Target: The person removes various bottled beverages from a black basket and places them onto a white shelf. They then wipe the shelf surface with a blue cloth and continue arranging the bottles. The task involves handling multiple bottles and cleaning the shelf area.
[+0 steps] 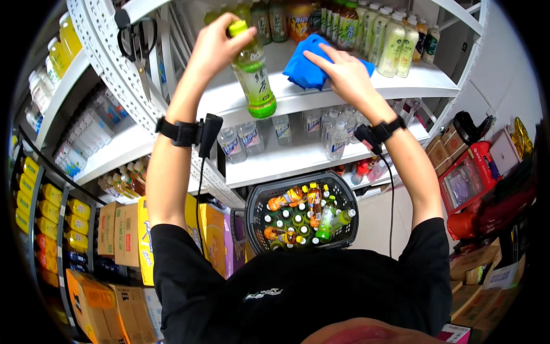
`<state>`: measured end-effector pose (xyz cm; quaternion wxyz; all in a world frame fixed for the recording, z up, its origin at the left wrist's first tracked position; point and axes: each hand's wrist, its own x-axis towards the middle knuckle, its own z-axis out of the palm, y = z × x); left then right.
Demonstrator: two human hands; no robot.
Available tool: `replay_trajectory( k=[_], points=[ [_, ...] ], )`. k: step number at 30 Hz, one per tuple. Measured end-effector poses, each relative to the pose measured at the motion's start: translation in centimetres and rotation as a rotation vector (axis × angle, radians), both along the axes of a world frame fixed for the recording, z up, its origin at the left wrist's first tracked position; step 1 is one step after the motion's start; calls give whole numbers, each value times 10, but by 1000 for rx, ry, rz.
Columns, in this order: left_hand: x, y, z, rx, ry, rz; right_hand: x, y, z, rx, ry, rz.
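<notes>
By its neck, just under the yellow-green cap, my left hand (221,43) grips a green tea bottle (256,84). The bottle hangs nearly upright in front of the white shelf (296,95). My right hand (348,73) is over a blue cloth (310,64), fingers spread across it, at the front of that same shelf. Behind the cloth stand rows of drink bottles, among them pale-green bottles (392,49) on the right and green tea bottles (346,26) nearer the middle. Below my hands, a black plastic basket (253,193) holds many bottles with white, yellow and green caps.
Clear water bottles (337,139) stand on the lower shelf. Scissors (139,56) hang on the perforated white upright (101,51) at left. Cardboard boxes (126,234) line the left side. A red box (466,178) and more cartons (477,296) are at right.
</notes>
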<state>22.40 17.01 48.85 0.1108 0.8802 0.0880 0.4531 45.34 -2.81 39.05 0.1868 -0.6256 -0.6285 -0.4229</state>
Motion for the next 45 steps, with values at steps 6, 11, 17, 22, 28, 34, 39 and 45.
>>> replay_trajectory(
  k=[6,11,17,22,28,34,39,45],
  points=[
    [15,5,7,-33,30,50,27,44,-18,-480,361,-248],
    [27,19,1,7,9,64,15,42,2,-565,456,-174],
    [35,16,-16,-123,29,-53,-23,48,60,-54,261,221],
    [24,17,-43,-188,-34,-93,-60,69,93,25,131,315],
    [-16,28,-96,-258,72,-47,-83,76,100,-155,88,231],
    [-34,63,-134,42,138,336,-83,72,95,-204,11,167],
    [-33,76,-158,-21,119,467,-80,84,88,-134,-20,205],
    [-31,76,-160,-6,132,480,-71,97,89,-132,-46,260]
  ],
)
